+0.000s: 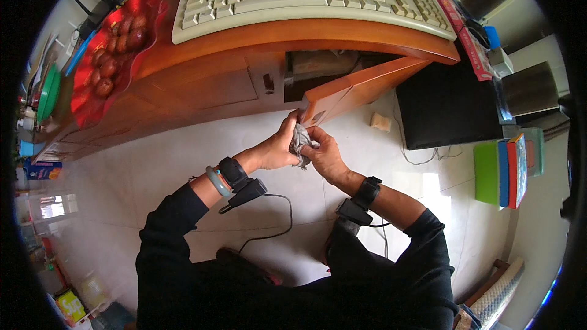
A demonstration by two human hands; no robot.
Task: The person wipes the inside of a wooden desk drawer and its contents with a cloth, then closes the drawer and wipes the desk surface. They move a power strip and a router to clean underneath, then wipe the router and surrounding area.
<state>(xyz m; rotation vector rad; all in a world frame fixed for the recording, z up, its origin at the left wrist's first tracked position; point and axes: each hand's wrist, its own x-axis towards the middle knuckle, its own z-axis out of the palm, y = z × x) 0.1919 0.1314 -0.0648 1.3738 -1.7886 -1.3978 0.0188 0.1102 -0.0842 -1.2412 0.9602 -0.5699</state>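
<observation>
A crumpled grey cloth (301, 145) is bunched between my two hands, at the free edge of an open wooden cabinet door (353, 94). My left hand (279, 144) has its fingers at the door's edge and its palm against the cloth; whether it also grips the door I cannot tell. My right hand (324, 152) pinches the cloth from the other side, just below the door's recessed handle. Behind the door, the wooden cabinet (206, 87) shows a dark opening with something brownish inside, partly hidden.
Above the cabinet lies a beige keyboard (279, 4), with a red fruit dish (151, 23) at its left. A black box-shaped unit (447, 105) stands right of the door. A yellowish sponge (380, 122) lies on the tiled floor. Cables hang from both wrist devices.
</observation>
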